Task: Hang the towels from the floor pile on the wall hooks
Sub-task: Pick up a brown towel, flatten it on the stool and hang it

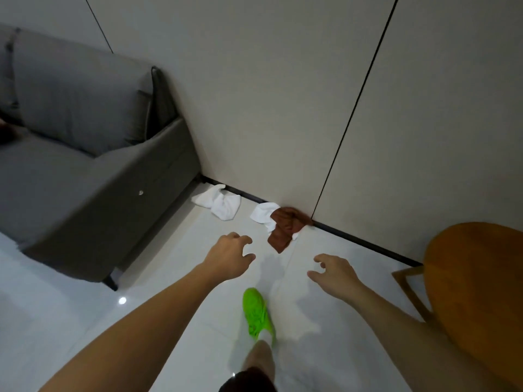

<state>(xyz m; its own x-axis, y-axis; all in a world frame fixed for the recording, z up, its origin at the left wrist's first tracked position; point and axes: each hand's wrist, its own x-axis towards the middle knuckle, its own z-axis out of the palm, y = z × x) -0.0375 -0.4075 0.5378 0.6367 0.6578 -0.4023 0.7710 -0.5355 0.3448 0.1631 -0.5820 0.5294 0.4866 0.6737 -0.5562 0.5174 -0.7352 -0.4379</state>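
Grey sofa (85, 154) at left, cut off by the frame edge, dark item on its seat too cropped to identify. Wooden table (481, 278) at right, also cropped. Wall (283, 94) panels ahead, no hooks in view. Towels lie on the floor (169, 335) against the baseboard: white towel (219, 203) beside the sofa corner, brown towel (285, 227) lying on a second white towel (264, 213), mostly hidden. Left hand (229, 257) and right hand (332, 274) both reach forward, fingers loosely curled and spread, holding nothing. Brown towel sits just beyond the fingertips, between both hands, not touched. Green shoe (257, 314) below.
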